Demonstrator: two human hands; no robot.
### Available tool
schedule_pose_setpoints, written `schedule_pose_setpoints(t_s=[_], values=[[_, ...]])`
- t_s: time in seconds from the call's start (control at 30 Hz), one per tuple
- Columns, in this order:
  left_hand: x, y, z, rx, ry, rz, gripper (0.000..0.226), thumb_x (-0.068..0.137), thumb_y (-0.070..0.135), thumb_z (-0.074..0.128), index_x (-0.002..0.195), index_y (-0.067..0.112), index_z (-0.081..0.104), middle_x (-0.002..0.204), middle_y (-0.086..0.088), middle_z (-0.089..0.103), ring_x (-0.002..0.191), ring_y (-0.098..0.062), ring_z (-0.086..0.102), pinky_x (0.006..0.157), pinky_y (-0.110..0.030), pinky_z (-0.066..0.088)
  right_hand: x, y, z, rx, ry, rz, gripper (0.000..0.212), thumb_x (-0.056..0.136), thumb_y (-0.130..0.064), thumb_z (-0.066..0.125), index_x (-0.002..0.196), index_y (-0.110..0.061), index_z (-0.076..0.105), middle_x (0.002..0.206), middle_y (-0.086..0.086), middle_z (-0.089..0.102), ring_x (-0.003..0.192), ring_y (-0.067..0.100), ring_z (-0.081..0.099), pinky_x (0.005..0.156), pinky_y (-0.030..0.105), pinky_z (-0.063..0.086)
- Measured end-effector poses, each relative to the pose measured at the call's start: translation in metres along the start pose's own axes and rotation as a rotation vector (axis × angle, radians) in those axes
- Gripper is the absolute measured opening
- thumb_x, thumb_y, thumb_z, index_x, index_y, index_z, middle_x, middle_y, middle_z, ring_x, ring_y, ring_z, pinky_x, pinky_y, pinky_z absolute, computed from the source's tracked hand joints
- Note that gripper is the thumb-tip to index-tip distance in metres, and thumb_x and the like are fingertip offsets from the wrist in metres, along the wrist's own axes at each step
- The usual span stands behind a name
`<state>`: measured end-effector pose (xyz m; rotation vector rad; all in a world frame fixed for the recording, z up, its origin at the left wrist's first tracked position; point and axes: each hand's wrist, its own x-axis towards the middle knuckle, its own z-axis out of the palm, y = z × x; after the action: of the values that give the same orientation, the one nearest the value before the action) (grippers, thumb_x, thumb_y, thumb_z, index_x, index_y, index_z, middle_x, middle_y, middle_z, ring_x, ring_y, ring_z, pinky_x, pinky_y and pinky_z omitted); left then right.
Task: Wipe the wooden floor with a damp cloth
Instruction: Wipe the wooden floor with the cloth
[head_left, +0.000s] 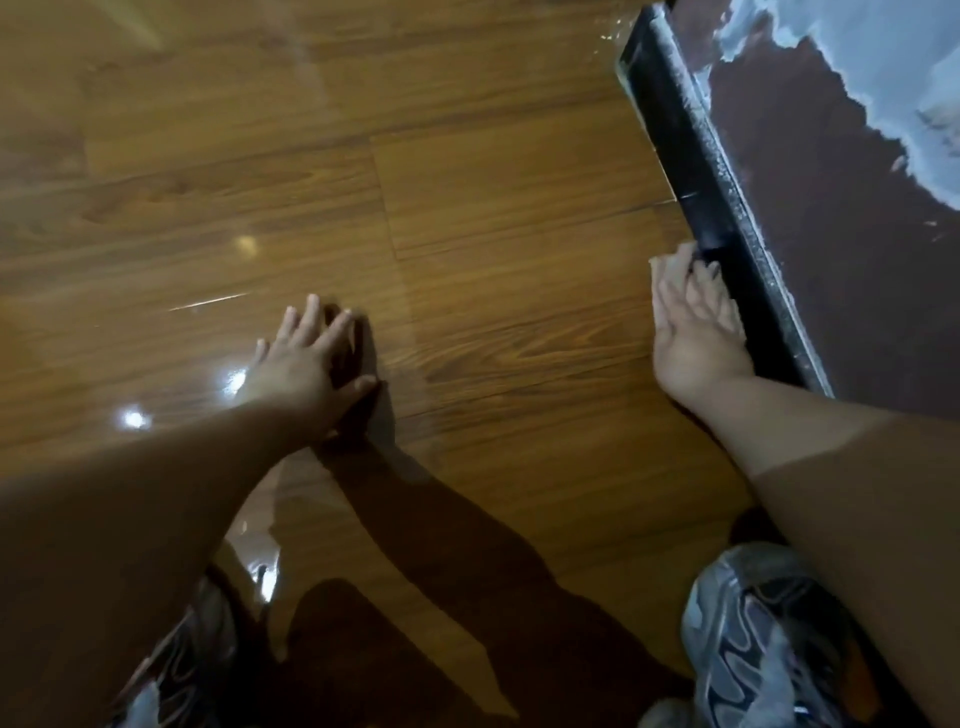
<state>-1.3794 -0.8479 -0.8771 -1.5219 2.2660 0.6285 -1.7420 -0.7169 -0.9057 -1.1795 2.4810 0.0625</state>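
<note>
Along the right edge of the floor (467, 208), the right hand (696, 338) is pressing a pale cloth (667, 267) down where the boards are meeting a black skirting board (691, 171). Its fingers are lying close together over the cloth, and I cannot tell whether they are curling round it. A corner of the cloth is poking out ahead of the fingertips, touching the skirting board. Behind that strip, a dark wall (831, 249) with pale patches is rising at a slant.

Well apart from it, the left hand (306, 364) is resting flat on the boards with its fingers spread and the thumb angled out, holding nothing. Between the 2 hands, bare planks are lying open, and more open floor is stretching ahead and to the left, shining with bright spots of glare.

Near the bottom edge, 2 grey patterned shoes are showing, 1 (758, 634) under the right forearm close to the wall and 1 (182, 649) under the left forearm.
</note>
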Motion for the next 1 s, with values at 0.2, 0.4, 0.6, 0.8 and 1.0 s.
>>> schedule_pose_setpoints(t_s=[0.2, 0.4, 0.6, 0.8, 1.0], values=[[0.032, -0.004, -0.025, -0.065, -0.044, -0.157, 0.110, 0.075, 0.053, 0.075, 0.155, 0.024, 0.006, 0.162, -0.002, -0.006, 0.147, -0.027, 0.016, 0.111, -0.042, 0.031, -0.055, -0.151, 0.048, -0.038, 0.067, -0.430, 0.079, 0.088, -0.014, 0.040, 0.153, -0.028, -0.003, 0.161, 0.007, 0.000, 0.145, 0.034, 0.001, 0.116, 0.048, 0.007], [0.039, 0.004, -0.034, 0.031, -0.130, -0.184, 0.113, 0.074, 0.047, 0.078, 0.155, 0.014, 0.006, 0.162, -0.009, 0.000, 0.144, -0.031, 0.022, 0.109, -0.041, 0.032, -0.033, -0.128, 0.033, -0.044, -0.111, -0.688, 0.064, 0.095, -0.027, 0.041, 0.150, -0.044, 0.013, 0.160, -0.015, 0.008, 0.148, 0.022, 0.001, 0.117, 0.043, 0.006], [0.048, 0.008, -0.042, 0.108, -0.170, -0.204, 0.109, 0.074, 0.044, 0.079, 0.152, 0.006, 0.013, 0.156, -0.017, 0.019, 0.140, -0.034, 0.029, 0.106, -0.044, 0.038, 0.044, -0.027, -0.013, 0.003, 0.034, -0.042, 0.067, 0.095, -0.028, 0.031, 0.151, -0.044, -0.003, 0.162, -0.008, -0.006, 0.148, 0.027, -0.004, 0.118, 0.051, 0.010], [0.055, 0.009, -0.037, 0.119, -0.109, -0.142, 0.115, 0.069, 0.057, 0.077, 0.154, 0.014, 0.013, 0.152, -0.017, 0.027, 0.141, -0.034, 0.021, 0.114, -0.048, 0.026, 0.004, -0.172, 0.035, 0.021, 0.024, -0.155, 0.068, 0.095, -0.029, 0.036, 0.152, -0.037, -0.001, 0.162, 0.001, -0.006, 0.147, 0.033, -0.007, 0.116, 0.049, -0.003], [0.084, 0.012, -0.046, 0.051, -0.103, -0.159, 0.130, 0.061, 0.059, 0.081, 0.154, 0.028, -0.003, 0.161, -0.008, -0.016, 0.147, -0.035, -0.010, 0.114, -0.058, 0.014, 0.000, -0.211, 0.031, 0.102, -0.153, -0.750, 0.061, 0.094, -0.029, 0.037, 0.150, -0.043, 0.016, 0.160, -0.018, 0.007, 0.148, 0.019, -0.003, 0.117, 0.038, -0.001]])
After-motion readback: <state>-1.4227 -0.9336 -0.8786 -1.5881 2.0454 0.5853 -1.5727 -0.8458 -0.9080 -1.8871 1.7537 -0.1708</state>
